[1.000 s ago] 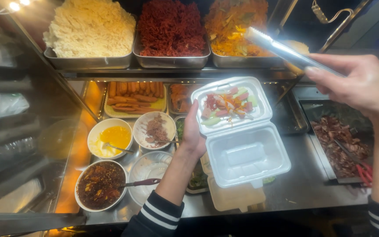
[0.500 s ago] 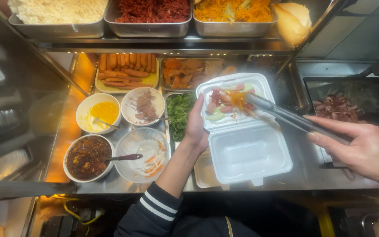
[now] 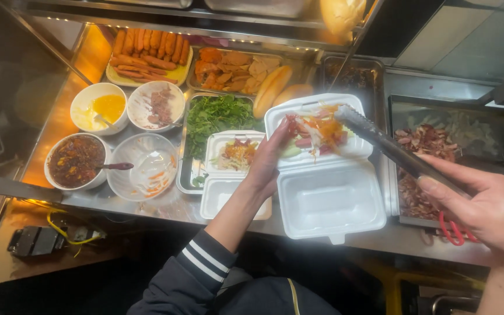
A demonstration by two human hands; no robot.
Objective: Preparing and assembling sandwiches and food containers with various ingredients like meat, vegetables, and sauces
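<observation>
Steel counter (image 3: 164,205) of a food stall ran left to right beneath the camera, lit warmly from the far side and crowded with trays and bowls. At its near edge an open white foam clamshell box (image 3: 325,169) was held up by the left hand (image 3: 268,158), whose fingers curled around the left rim of the far half while the thumb lay over the edge; that far half held a mix of sliced red, orange and pale green food (image 3: 316,133), and the near half was bare. The right hand (image 3: 485,207), at the right near corner, pinched a pair of metal tongs (image 3: 389,149) between thumb and fingers, arms pressed together, with the tips resting on the right side of the filled half. Just left of that box a second, smaller foam box (image 3: 233,175) lay open on the counter with shredded salad in its far half. Farther off sat a tray of green herbs (image 3: 217,119), two bread rolls (image 3: 275,90), a tray of sausages (image 3: 147,52) and a tray of sliced meat (image 3: 234,67). At the left stood four bowls: yellow sauce (image 3: 97,108), a nearly scraped one (image 3: 157,105), dark chilli relish (image 3: 76,160) and a clear bowl (image 3: 147,166) with a spoon. Cooked meat (image 3: 430,140) filled a tray at the right, with red-handled scissors (image 3: 453,230) near it.
</observation>
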